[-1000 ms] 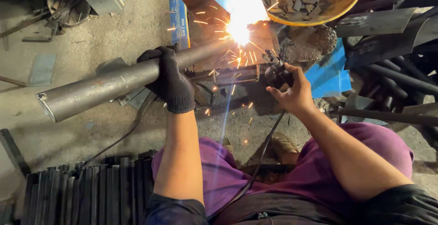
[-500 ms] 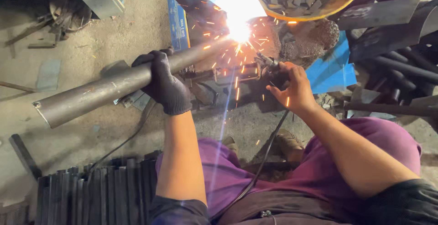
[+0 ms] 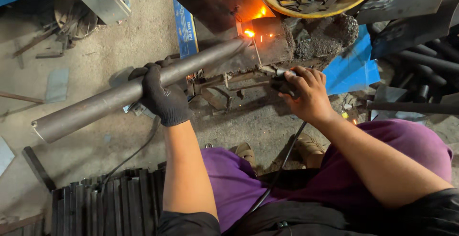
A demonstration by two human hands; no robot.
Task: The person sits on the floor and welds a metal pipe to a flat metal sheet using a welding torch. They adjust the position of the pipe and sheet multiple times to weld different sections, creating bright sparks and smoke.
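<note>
My left hand [image 3: 161,98], in a black knitted glove, grips a long grey steel pipe [image 3: 95,104] that slants from lower left up to a dark metal plate [image 3: 215,1]. A glowing orange spot [image 3: 249,33] shows where the pipe's far end meets the plate. My right hand [image 3: 306,92], bare, holds a welding electrode holder [image 3: 279,80] with a thin rod pointing up at the glow. A black cable [image 3: 282,162] runs from the holder down past my knees.
A yellow basin [image 3: 344,6] of metal offcuts sits at top right. Dark pipes and plates [image 3: 420,59] lie at right, a blue sheet [image 3: 356,66] beneath them. A stack of black ribbed bars [image 3: 105,202] lies at bottom left. Scrap pieces [image 3: 103,1] rest on the concrete floor.
The bright arc and flying sparks have stopped; only an orange glow is left at the joint. The rod tip has drawn slightly back from the joint. My left hand still holds the pipe.
</note>
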